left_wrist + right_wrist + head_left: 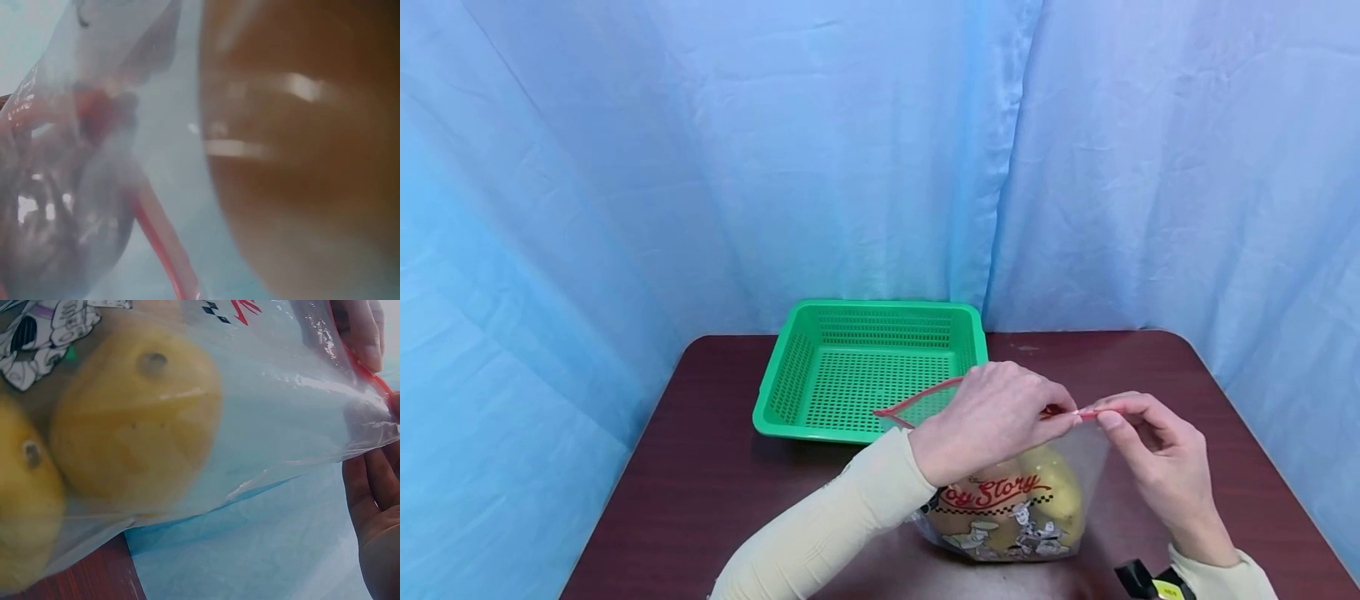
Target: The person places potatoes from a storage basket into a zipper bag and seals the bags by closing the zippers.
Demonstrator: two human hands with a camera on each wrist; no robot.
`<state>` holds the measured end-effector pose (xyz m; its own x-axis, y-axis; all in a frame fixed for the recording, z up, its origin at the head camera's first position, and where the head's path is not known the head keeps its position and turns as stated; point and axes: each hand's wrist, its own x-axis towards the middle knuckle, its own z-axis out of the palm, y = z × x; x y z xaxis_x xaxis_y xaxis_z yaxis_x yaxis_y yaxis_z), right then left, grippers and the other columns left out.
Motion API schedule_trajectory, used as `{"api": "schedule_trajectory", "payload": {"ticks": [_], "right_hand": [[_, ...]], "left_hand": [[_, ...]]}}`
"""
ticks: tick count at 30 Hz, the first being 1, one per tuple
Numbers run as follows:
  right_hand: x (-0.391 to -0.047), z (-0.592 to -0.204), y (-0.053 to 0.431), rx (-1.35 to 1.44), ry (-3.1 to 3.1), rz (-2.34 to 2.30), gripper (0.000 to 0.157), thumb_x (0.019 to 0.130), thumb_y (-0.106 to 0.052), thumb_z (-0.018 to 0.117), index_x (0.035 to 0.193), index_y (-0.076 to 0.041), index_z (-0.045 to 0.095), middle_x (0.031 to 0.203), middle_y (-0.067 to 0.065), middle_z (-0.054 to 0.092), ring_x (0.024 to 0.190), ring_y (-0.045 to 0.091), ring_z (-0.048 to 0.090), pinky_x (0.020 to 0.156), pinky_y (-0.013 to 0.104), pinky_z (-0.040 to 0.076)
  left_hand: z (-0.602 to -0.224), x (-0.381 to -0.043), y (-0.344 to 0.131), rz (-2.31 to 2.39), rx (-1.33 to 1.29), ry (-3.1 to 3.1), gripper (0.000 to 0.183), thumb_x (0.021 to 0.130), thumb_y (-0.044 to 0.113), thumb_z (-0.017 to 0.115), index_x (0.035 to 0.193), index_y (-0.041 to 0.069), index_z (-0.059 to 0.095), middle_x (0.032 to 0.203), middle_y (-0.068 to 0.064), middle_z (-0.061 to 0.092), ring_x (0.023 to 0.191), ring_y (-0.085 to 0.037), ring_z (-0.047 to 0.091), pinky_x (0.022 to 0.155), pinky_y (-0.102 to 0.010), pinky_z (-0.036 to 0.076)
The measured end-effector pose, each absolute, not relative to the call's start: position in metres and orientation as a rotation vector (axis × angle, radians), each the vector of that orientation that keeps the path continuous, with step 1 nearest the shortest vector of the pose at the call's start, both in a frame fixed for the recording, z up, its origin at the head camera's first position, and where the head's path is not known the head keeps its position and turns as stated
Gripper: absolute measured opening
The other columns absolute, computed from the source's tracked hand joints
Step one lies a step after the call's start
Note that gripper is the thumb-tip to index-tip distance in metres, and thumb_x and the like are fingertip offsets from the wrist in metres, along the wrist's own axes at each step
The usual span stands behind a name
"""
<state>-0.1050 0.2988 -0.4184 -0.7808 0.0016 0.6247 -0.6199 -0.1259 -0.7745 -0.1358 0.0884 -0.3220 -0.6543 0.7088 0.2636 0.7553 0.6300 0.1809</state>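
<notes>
A clear zip bag (992, 517) with red lettering and cartoon figures stands on the table, its red-edged mouth gaping at the left. Inside are large yellow fruits (137, 419), their kind not certain. My right hand (1172, 467) pinches the right end of the red zip strip between thumb and fingers. Just beside it, my left hand (1000, 408) reaches across the bag and pinches the same strip. The right wrist view shows fingers of both hands at the red edge. In the left wrist view, the bag's plastic (169, 125) is close and blurred.
A green perforated basket (775, 408) stands behind the bag, towards the back of the dark red-brown table (685, 500). Blue curtains (850, 167) hang behind and along both sides. A black strap with a yellow label (1168, 590) is at my right wrist.
</notes>
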Motion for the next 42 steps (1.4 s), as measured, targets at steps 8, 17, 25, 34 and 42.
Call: {"api": "schedule_trajectory", "payload": {"ticks": [8, 17, 25, 34, 42], "right_hand": [[-0.106, -0.42, 0.296, 0.691, -1.685, 1.976, 0.013, 0.09, 0.029, 0.053, 0.1, 0.024, 0.06, 0.1, 0.015, 0.074, 0.091, 0.016, 0.073, 0.078, 0.018, 0.055], [-0.107, -0.421, 0.293, 0.685, -1.625, 1.972, 0.013, 0.089, 0.03, 0.053, 0.098, 0.024, 0.06, 0.1, 0.013, 0.074, 0.089, 0.015, 0.072, 0.074, 0.017, 0.053], [-0.107, -0.422, 0.295, 0.668, -1.595, 1.989, 0.012, 0.089, 0.029, 0.054, 0.099, 0.025, 0.06, 0.1, 0.014, 0.075, 0.09, 0.017, 0.072, 0.074, 0.017, 0.053], [-0.106, -0.424, 0.297, 0.611, -1.6, 1.975, 0.008, 0.091, 0.023, 0.06, 0.099, 0.025, 0.061, 0.1, 0.013, 0.075, 0.087, 0.014, 0.072, 0.07, 0.015, 0.052], [-0.104, -0.424, 0.298, 0.553, -1.61, 1.962, 0.01, 0.089, 0.026, 0.058, 0.098, 0.025, 0.061, 0.1, 0.011, 0.075, 0.084, 0.013, 0.071, 0.069, 0.014, 0.051]], "left_hand": [[-0.322, -0.136, 0.084, -0.373, -1.193, -2.68, 0.015, 0.1, 0.033, 0.068, 0.099, 0.032, 0.083, 0.072, 0.023, 0.064, 0.053, 0.004, 0.046, 0.045, -0.016, 0.034], [-0.319, -0.135, 0.077, -0.427, -1.178, -2.741, 0.014, 0.1, 0.034, 0.069, 0.099, 0.033, 0.083, 0.073, 0.024, 0.064, 0.055, 0.004, 0.049, 0.045, -0.018, 0.036], [-0.321, -0.135, 0.071, -0.407, -1.171, -2.72, 0.015, 0.099, 0.033, 0.069, 0.098, 0.033, 0.083, 0.075, 0.024, 0.066, 0.055, 0.004, 0.048, 0.045, -0.018, 0.035], [-0.323, -0.135, 0.064, -0.422, -1.153, -2.705, 0.014, 0.099, 0.032, 0.069, 0.098, 0.032, 0.083, 0.076, 0.023, 0.067, 0.055, 0.004, 0.048, 0.043, -0.019, 0.033], [-0.326, -0.135, 0.059, -0.463, -1.159, -2.709, 0.015, 0.099, 0.03, 0.068, 0.097, 0.031, 0.083, 0.076, 0.022, 0.067, 0.055, 0.004, 0.048, 0.044, -0.017, 0.034]]}}
